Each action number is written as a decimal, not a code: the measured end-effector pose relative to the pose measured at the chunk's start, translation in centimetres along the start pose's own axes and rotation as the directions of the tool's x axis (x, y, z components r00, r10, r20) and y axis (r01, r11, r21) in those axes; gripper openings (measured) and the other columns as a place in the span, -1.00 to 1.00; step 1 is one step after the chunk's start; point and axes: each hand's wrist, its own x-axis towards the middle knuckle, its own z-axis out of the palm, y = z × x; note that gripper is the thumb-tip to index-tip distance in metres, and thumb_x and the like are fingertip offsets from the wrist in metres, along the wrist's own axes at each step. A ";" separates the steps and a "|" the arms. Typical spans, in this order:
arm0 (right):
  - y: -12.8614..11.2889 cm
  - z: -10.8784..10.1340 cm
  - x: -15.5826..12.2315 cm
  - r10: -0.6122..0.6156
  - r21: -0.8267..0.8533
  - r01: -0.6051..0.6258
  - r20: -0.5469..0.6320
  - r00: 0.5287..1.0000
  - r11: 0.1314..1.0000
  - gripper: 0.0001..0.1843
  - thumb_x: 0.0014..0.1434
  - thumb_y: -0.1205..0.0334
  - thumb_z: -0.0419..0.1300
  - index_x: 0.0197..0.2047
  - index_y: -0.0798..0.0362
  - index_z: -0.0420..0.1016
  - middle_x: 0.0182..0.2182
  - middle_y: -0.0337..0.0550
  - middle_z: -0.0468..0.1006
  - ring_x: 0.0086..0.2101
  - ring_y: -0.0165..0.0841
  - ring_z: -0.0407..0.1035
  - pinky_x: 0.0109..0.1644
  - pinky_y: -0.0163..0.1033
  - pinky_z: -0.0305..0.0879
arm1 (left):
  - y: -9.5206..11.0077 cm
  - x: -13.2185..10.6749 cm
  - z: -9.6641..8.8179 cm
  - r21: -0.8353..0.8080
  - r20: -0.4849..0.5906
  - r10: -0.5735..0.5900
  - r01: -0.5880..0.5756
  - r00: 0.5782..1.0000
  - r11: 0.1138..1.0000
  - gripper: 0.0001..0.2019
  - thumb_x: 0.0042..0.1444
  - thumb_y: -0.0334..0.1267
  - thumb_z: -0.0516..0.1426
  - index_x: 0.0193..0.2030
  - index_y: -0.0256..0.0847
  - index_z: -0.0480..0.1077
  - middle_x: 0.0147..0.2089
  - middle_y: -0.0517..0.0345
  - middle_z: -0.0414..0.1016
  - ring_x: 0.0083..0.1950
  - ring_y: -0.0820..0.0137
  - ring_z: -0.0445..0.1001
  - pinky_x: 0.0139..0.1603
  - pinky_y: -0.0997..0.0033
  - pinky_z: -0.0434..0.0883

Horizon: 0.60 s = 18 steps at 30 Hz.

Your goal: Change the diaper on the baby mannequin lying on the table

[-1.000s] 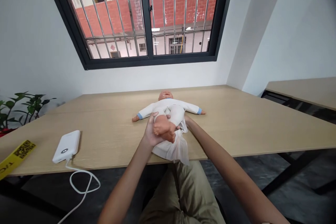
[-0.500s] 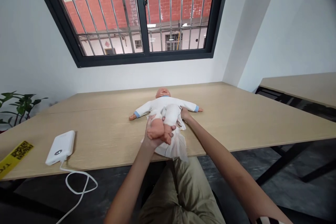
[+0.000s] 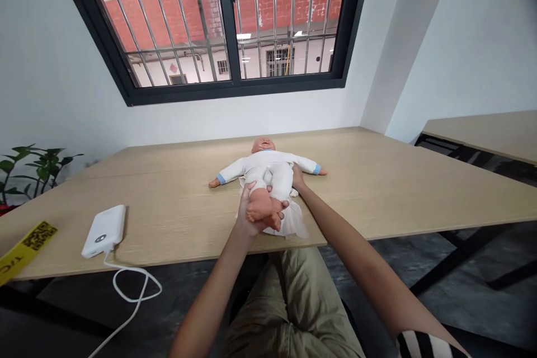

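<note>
A baby doll (image 3: 268,170) in a white suit with blue cuffs lies on its back on the wooden table (image 3: 176,201), head toward the window. My left hand (image 3: 247,218) is closed around the doll's bare feet and holds its legs raised. My right hand (image 3: 297,178) lies at the doll's hip on its right side, its fingers tucked under the body and mostly hidden. A white cloth or diaper (image 3: 296,225) is spread under the doll's bottom and reaches the table's near edge.
A white power bank (image 3: 103,231) lies at the left with its cable (image 3: 130,293) looping off the table edge. A yellow tag (image 3: 25,249) sits far left, a potted plant (image 3: 29,170) behind it. Another table (image 3: 482,134) stands at the right.
The white cloth has been pushed further onto the table, under the doll, and hangs less over the edge. My left hand keeps the feet raised throughout.
</note>
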 end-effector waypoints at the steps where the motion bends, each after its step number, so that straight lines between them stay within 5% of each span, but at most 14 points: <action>1: 0.3 -0.1 0.2 -0.013 -0.024 0.013 0.002 1.000 1.000 -0.94 0.08 0.39 0.11 -0.38 0.08 0.27 -0.27 -0.12 0.50 -0.23 -0.41 0.27 -0.03 -0.36 0.17 | -0.5 -0.3 -0.2 0.013 -0.004 0.007 -0.007 1.000 1.000 -0.43 0.13 0.22 -0.14 -0.17 -0.25 0.40 -0.19 -0.17 0.48 -0.41 0.17 0.49 -0.43 0.21 0.37; 5: 1.0 -0.3 0.3 -0.028 -0.077 0.027 -0.015 0.999 0.997 -0.89 0.01 0.37 0.14 -0.43 0.04 0.25 -0.32 -0.10 0.49 -0.30 -0.33 0.24 -0.06 -0.24 0.20 | -2.1 -1.2 -1.1 -0.035 -0.053 0.108 -0.110 0.993 0.993 -0.54 0.13 0.14 -0.07 -0.33 -0.20 0.43 -0.12 -0.17 0.52 -0.24 0.07 0.55 -0.33 0.14 0.44; 11: 0.9 -0.7 -1.7 -0.024 -0.156 0.000 -0.149 0.989 0.988 -0.89 -0.07 0.35 0.09 -0.41 0.00 0.22 -0.36 -0.07 0.41 -0.21 -0.19 0.24 -0.01 -0.12 0.22 | -3.6 -0.7 -1.4 -0.119 -0.154 0.163 -0.182 0.975 0.976 -0.56 0.17 0.06 -0.06 -0.40 -0.21 0.46 -0.29 -0.13 0.56 -0.26 0.08 0.57 -0.29 0.13 0.46; 15: -1.3 -2.2 -4.6 -0.027 -0.102 -0.001 -0.269 0.963 0.995 -0.79 -0.04 0.31 0.07 -0.25 0.06 0.26 -0.18 0.03 0.39 -0.10 -0.18 0.25 0.06 -0.10 0.20 | -4.0 -0.5 -1.5 -0.150 -0.183 0.169 -0.198 0.968 0.969 -0.52 0.16 0.13 -0.05 -0.38 -0.23 0.47 -0.28 -0.18 0.56 -0.23 0.07 0.57 -0.28 0.14 0.47; 18: -3.6 -3.6 -8.7 -0.138 -0.026 0.138 -0.355 0.925 0.990 -0.74 0.13 0.17 0.07 -0.10 0.05 0.24 -0.07 -0.01 0.35 -0.11 -0.25 0.28 0.03 -0.16 0.22 | -3.3 -0.9 -1.6 -0.062 -0.117 0.169 -0.177 0.979 0.982 -0.49 0.17 0.17 -0.08 -0.36 -0.19 0.48 -0.24 -0.16 0.56 -0.30 0.14 0.56 -0.30 0.17 0.46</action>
